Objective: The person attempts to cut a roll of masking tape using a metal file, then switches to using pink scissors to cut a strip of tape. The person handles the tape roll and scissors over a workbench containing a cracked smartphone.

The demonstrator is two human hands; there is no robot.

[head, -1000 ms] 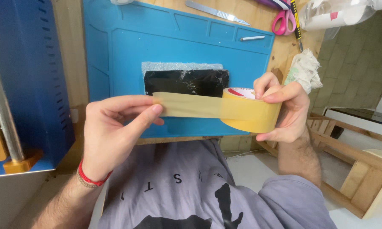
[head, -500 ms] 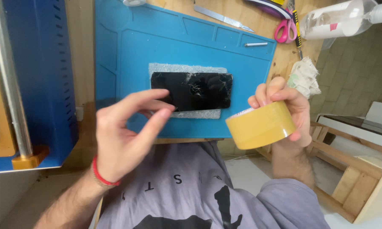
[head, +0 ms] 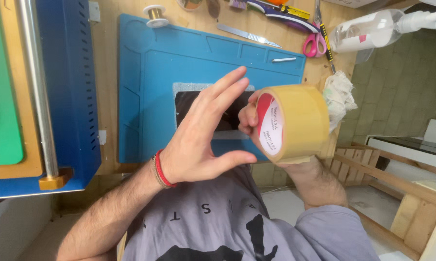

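A wooden worktop (head: 109,96) is filling the upper half of the frame, carrying a blue mat (head: 145,72) with a dark phone (head: 189,108) lying on a grey pad at its centre; pink-handled scissors (head: 313,44) and a clear bottle (head: 368,31) are sitting at the upper right. The right hand (head: 249,118) is gripping a roll of tan tape (head: 293,123) at centre right, held above the mat's edge; the left hand (head: 203,133) is hovering just beside it, fingers spread and holding nothing.

Blue mat (head: 145,72), black phone (head: 191,108), pink scissors (head: 315,43), wire spool (head: 155,14), clear bottle (head: 368,31).
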